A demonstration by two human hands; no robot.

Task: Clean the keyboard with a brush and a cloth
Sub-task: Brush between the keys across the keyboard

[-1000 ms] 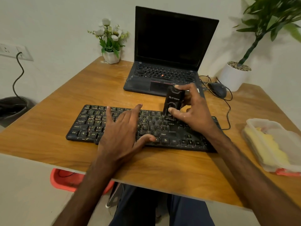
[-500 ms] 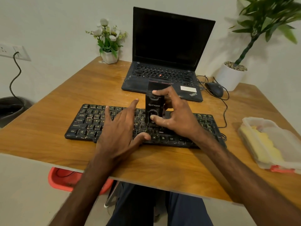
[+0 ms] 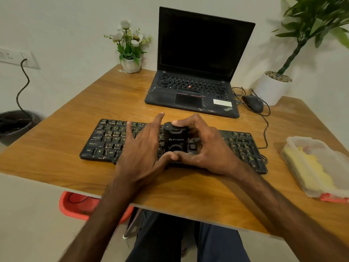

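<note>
A black keyboard (image 3: 107,140) with worn, dusty keys lies across the wooden desk (image 3: 56,161). My right hand (image 3: 205,150) is closed around a black brush tool (image 3: 175,139) with a printed logo, held upright on the keyboard's middle keys. My left hand (image 3: 141,150) lies flat on the keys just left of the tool, fingers spread, its thumb touching my right thumb below the tool. The bristles are hidden under the tool. A yellow cloth (image 3: 307,167) lies inside a clear plastic box (image 3: 294,142) at the desk's right edge.
An open black laptop (image 3: 194,72) stands behind the keyboard. A black mouse (image 3: 253,103) with its cable lies to its right, near a white plant pot (image 3: 272,87). A small flower pot (image 3: 131,65) stands at the back left. A red stool (image 3: 75,205) shows under the desk.
My right hand has carried the brush tool leftward along the keyboard, from the right part to the middle. My left hand has stayed flat on the keys; my thumbs now touch.
</note>
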